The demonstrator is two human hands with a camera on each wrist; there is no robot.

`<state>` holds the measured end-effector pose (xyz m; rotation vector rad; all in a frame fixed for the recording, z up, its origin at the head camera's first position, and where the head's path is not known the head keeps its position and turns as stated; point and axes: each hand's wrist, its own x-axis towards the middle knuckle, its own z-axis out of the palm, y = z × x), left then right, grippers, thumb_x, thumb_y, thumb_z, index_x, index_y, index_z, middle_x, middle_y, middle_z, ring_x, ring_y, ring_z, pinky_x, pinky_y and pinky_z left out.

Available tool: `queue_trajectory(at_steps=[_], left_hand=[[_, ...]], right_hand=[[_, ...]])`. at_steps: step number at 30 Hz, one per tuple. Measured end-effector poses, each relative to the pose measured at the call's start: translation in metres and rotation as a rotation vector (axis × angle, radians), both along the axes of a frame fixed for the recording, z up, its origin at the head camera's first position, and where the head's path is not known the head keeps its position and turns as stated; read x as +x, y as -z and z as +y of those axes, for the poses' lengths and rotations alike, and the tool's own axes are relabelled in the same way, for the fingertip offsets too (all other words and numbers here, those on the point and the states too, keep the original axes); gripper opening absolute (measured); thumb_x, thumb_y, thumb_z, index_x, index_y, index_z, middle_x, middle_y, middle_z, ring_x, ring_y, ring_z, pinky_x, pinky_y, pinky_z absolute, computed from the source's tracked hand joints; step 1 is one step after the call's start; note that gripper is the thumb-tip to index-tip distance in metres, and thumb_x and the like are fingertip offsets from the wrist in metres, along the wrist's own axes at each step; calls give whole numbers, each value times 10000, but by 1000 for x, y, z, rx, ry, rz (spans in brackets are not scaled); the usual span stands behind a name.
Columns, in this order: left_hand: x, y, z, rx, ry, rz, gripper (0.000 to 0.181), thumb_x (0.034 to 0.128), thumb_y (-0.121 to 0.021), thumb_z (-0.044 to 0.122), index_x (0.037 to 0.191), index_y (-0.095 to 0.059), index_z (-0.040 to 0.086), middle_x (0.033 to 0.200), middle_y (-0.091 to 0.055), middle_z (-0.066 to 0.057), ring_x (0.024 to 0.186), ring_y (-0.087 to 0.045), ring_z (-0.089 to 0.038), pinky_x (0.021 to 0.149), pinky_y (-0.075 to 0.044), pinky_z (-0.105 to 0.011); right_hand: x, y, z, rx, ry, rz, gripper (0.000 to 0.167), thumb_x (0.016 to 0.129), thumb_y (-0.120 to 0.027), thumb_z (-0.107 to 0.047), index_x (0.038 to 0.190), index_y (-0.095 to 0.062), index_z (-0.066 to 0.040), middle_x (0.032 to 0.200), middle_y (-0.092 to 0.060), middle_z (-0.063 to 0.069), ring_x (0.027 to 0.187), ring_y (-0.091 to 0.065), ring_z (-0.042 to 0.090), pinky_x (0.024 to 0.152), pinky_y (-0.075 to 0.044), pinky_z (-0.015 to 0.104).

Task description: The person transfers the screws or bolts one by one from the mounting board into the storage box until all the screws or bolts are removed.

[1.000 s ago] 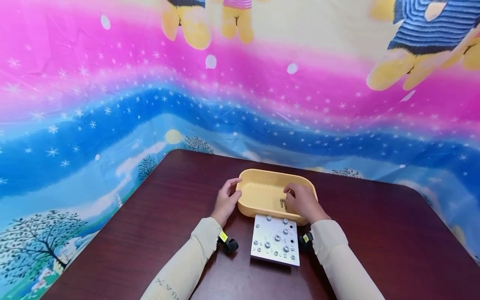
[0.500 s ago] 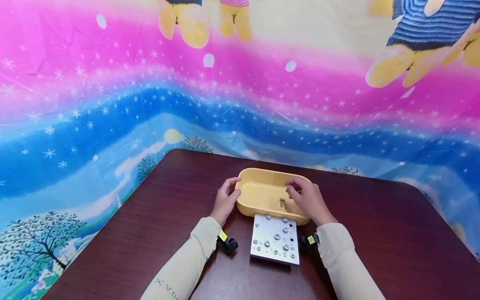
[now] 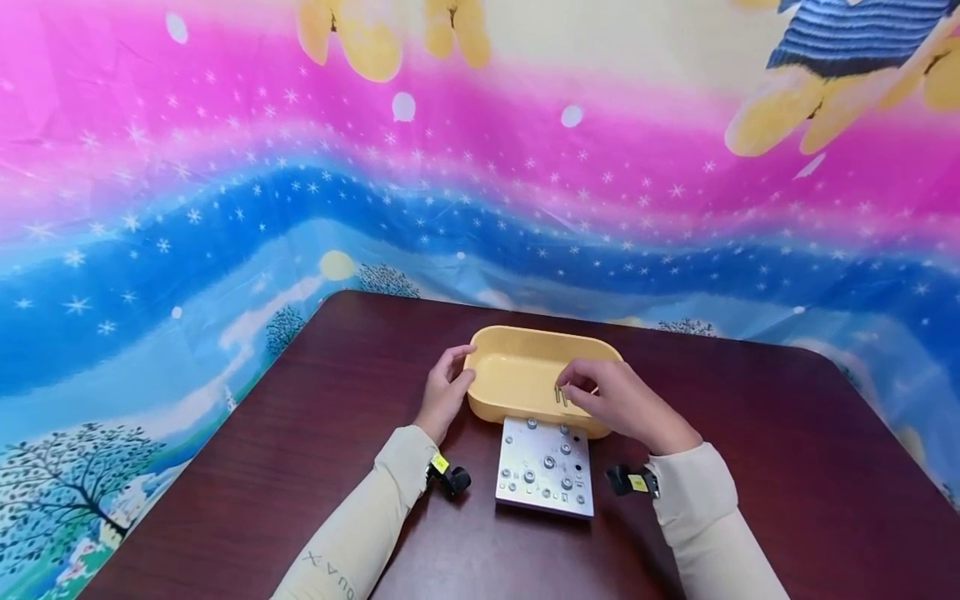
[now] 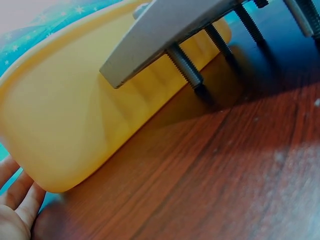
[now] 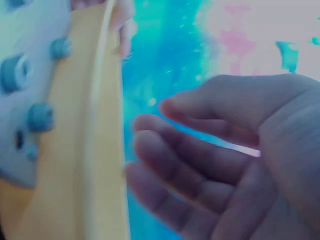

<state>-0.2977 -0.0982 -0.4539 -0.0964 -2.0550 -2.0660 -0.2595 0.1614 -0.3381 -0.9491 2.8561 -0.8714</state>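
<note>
A yellow tray (image 3: 498, 400) stands on the table. My left hand (image 3: 445, 392) rests at its left end, fingers fairly straight against the outside, as the left wrist view shows too. Over the tray's right part is my right hand (image 3: 618, 400), fingers loosely bent, fingertips beside a few small metal screws (image 3: 559, 395) lying inside. In the right wrist view its thumb and fingers are apart with nothing visible between them. A metal plate (image 3: 525, 454) carrying several socket-head screws sits against the tray's near side. Threaded screw shanks (image 4: 185, 65) stick out beneath the plate.
The dark wooden table (image 3: 360, 367) has its far edge behind the tray. A patterned cloth (image 3: 450, 192) hangs beyond it. Wrist cameras sit on both wrists, the right one (image 3: 630, 481) beside the plate.
My right hand has drawn back to the right and towards me, its fingertips now lower, by the screws. My left hand stays at the tray's end. The head view has tilted slightly.
</note>
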Motion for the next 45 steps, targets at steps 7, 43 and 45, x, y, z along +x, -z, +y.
queue_trajectory(at_steps=[7, 43, 45], left_hand=[[-2, -4, -1, 6, -1, -1, 378, 918, -554, 70, 1288, -585, 142, 1361, -526, -76, 1307, -452, -239, 1056, -381, -400], [21, -30, 1, -2, 44, -21, 404, 914, -526, 8, 1318, -530, 4, 1379, -480, -227, 1302, -441, -349, 1051, -384, -437], [21, -29, 1, 0, 47, -19, 405, 915, -526, 8, 1320, -528, 4, 1381, -479, -227, 1302, -442, -347, 1050, -386, -434]], right_hand=[[24, -20, -4, 113, -75, -123, 82, 915, -634, -127, 976, -685, -107, 846, -658, 6, 729, -569, 105, 651, -499, 271], [40, 8, -35, 315, -56, -223, 170, 784, -711, -92, 738, -571, -178, 663, -550, -21, 633, -499, 126, 558, -421, 290], [39, 9, -36, 325, -49, -218, 175, 779, -714, -89, 733, -570, -178, 662, -549, -26, 637, -498, 123, 563, -420, 287]])
